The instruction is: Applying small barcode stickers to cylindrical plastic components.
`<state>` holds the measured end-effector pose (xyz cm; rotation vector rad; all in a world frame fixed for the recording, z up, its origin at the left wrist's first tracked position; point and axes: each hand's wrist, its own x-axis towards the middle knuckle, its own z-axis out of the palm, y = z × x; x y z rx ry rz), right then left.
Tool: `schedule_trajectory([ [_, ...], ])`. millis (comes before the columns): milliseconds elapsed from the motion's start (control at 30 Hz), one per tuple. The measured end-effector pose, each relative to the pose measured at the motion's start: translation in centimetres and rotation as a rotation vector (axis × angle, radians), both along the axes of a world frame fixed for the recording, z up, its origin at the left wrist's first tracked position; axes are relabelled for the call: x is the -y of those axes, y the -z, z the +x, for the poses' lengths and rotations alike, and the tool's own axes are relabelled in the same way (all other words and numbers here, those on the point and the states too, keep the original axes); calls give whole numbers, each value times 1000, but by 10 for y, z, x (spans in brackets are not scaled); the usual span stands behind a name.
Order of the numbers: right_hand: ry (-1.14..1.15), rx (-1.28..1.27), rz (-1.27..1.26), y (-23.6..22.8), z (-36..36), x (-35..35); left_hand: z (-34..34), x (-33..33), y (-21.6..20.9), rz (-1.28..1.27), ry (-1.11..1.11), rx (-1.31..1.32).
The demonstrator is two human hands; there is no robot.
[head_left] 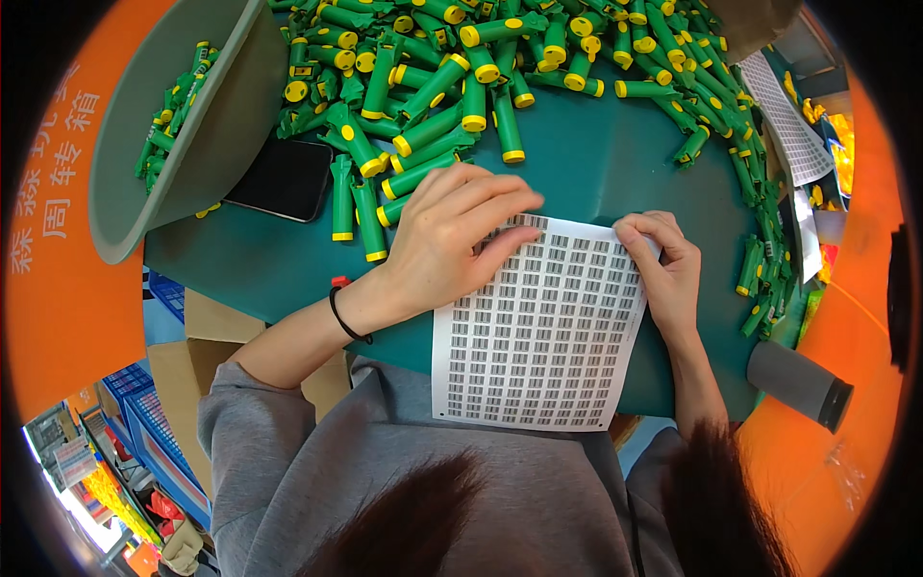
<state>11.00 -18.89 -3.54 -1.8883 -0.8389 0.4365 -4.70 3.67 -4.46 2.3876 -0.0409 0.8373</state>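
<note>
A white sheet of small black-and-white barcode labels (538, 337) lies tilted over the table's near edge and my lap. At its upper right corner, my right hand (665, 264) pinches the sheet between thumb and fingers. Across the upper left corner reaches my left hand (447, 231), its thumb over the top rows of labels. The left index fingertip is a little apart from the thumb, and I see nothing between them. Just beyond my left hand is a heap of green tubes with yellow round ends (423, 106).
A tilted grey-green basin (192, 183) holding more tubes stands at the left, beside a black phone (281, 179). More tubes (760, 260) line the table's right edge. A dark grey cylinder (798, 385) is at right. An open cardboard box (183, 375) sits below left.
</note>
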Motion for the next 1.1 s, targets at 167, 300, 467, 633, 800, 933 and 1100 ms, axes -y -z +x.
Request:
schedule_trajectory([
  [167, -12, 16, 12, 3, -1, -1, -3, -2, 1, 77, -2, -5],
  [300, 44, -14, 85, 1, -7, -5, -5, -3, 2, 94, 4, 26],
  [467, 6, 17, 25, 5, -4, 0, -3, 0, -1, 21, -5, 41],
  [633, 7, 43, 8, 6, -1, -1, 0, -3, 2, 43, -16, 39],
  [800, 44, 86, -22, 0, 1, -2, 4, -4, -4, 87, 11, 77],
  [933, -130, 341, -187, -15, 5, -12, 0, -2, -11, 42, 77, 140],
  [1100, 31, 631, 111, -72, 140, -83, -5, 1, -12, 54, 131, 21],
])
